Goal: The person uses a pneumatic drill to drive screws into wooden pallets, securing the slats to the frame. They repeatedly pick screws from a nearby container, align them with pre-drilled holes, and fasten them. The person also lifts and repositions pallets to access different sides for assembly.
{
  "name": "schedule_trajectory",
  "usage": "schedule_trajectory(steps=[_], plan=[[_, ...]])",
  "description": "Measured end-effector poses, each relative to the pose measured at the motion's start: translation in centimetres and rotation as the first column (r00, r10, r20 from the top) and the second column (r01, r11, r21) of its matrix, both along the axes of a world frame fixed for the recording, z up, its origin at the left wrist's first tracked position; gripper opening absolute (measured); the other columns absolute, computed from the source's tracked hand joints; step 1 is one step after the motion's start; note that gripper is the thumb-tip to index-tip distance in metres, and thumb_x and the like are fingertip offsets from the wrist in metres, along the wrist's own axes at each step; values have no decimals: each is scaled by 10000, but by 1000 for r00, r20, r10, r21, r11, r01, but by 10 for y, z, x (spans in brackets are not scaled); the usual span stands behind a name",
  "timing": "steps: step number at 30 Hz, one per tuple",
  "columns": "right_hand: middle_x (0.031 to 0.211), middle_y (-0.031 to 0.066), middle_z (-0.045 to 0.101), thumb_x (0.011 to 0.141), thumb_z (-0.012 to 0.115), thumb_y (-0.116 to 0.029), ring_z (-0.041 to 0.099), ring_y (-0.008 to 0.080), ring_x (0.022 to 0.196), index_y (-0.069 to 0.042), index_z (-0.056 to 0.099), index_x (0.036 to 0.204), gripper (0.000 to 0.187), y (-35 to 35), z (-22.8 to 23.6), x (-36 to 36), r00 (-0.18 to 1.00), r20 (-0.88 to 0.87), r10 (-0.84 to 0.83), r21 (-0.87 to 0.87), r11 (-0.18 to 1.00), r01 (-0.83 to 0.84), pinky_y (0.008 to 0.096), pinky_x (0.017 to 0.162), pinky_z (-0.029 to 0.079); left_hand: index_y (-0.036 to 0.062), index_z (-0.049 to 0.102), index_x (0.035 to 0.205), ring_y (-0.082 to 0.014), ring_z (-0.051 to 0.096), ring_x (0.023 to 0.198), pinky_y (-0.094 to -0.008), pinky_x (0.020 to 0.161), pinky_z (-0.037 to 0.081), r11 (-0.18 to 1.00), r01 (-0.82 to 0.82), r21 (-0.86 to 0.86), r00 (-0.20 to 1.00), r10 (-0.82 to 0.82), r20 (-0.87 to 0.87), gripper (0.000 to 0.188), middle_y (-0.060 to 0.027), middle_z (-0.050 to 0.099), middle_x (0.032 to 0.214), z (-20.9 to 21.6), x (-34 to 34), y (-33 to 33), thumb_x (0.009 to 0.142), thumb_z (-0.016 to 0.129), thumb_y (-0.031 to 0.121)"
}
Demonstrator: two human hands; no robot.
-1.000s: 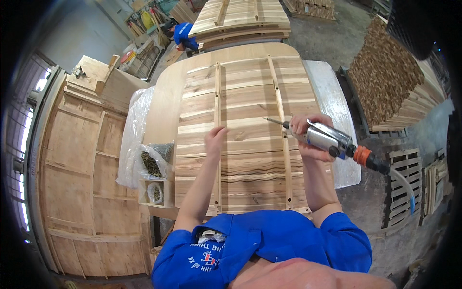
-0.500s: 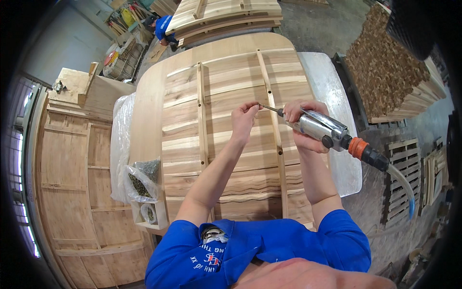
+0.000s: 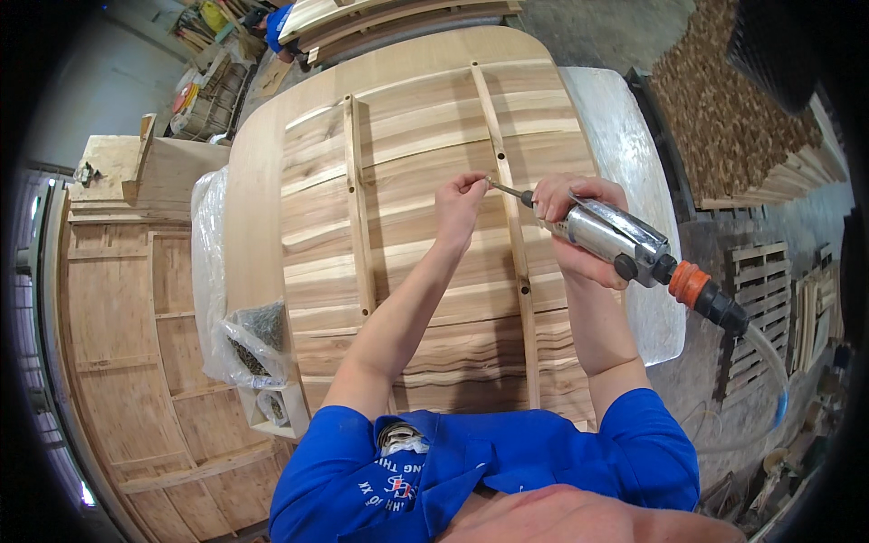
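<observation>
My right hand (image 3: 584, 217) is wrapped round a silver pneumatic screwdriver (image 3: 615, 237) with an orange collar and a clear hose at its rear. Its long bit (image 3: 509, 188) points left toward my left hand (image 3: 462, 208). There the thumb and forefinger are pinched together at the bit's tip, on something too small to make out. Both hands hover above a slatted wooden panel (image 3: 416, 235). Two narrow battens run along it, a left batten (image 3: 358, 204) and a right batten (image 3: 501, 156), each with dark holes. The bit crosses over the right batten.
At the panel's left edge, a plastic bag of small dark pieces (image 3: 256, 339) rests by a small wooden box (image 3: 294, 409). Stacked boards (image 3: 398, 27) stand beyond the far end, near another person's blue sleeve (image 3: 276, 29). Pallets (image 3: 759, 308) and a large wood stack (image 3: 724, 118) are on the right.
The view has shifted, so the panel and surroundings sit slightly higher and further left. My left fingers stay pinched at the bit's tip, and my right hand keeps its grip on the screwdriver.
</observation>
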State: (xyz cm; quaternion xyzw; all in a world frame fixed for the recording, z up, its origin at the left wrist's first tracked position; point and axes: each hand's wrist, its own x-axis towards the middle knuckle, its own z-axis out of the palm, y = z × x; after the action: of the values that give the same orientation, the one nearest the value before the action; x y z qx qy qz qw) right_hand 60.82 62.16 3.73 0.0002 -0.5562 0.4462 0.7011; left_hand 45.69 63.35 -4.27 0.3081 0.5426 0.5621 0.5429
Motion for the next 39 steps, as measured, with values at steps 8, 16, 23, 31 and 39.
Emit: schedule_trajectory(steps=[8, 16, 23, 31, 39], plan=[[726, 97, 530, 502, 583, -783, 536, 213, 688, 5, 424, 1074, 987, 12, -10, -2, 1000, -27, 9, -10, 1000, -9, 357, 666, 447, -10, 602, 947, -39, 519, 645, -168, 489, 352, 999, -37, -7, 999, 37, 9, 157, -51, 644, 835, -13, 1, 15, 815, 565, 67], [735, 97, 531, 507, 588, -780, 535, 212, 688, -5, 424, 1079, 977, 13, -13, -2, 1000, -23, 8, -24, 1000, -8, 357, 671, 445, -5, 597, 945, -27, 461, 551, -175, 442, 321, 999, -36, 10, 999, 36, 34, 151, -58, 646, 814, -17, 2, 11, 815, 563, 64], [733, 97, 533, 483, 581, -793, 540, 213, 689, -6, 434, 1065, 990, 11, -6, 0, 999, -39, -17, -7, 1000, 17, 354, 661, 449, 6, 591, 935, -20, 347, 442, -179, 376, 254, 999, -5, -47, 984, 13, 178, 131, -76, 643, 812, -16, 0, 7, 821, 553, 58], [714, 100, 538, 493, 588, -789, 542, 213, 671, -3, 443, 1059, 979, 9, -3, 3, 999, -40, -20, -18, 1000, 19, 349, 647, 452, 15, 585, 948, -21, 327, 421, -184, 376, 228, 999, 19, -49, 986, -11, 169, 127, -85, 637, 832, -13, 5, 4, 832, 564, 64], [716, 97, 540, 527, 642, -743, 543, 207, 676, 2, 436, 1075, 948, 8, -5, 5, 1000, -15, 27, -60, 998, -28, 337, 628, 451, -2, 579, 969, -20, 342, 443, -179, 385, 250, 999, 26, -33, 989, -21, 148, 151, -84, 636, 847, -5, 8, -1, 828, 551, 46]])
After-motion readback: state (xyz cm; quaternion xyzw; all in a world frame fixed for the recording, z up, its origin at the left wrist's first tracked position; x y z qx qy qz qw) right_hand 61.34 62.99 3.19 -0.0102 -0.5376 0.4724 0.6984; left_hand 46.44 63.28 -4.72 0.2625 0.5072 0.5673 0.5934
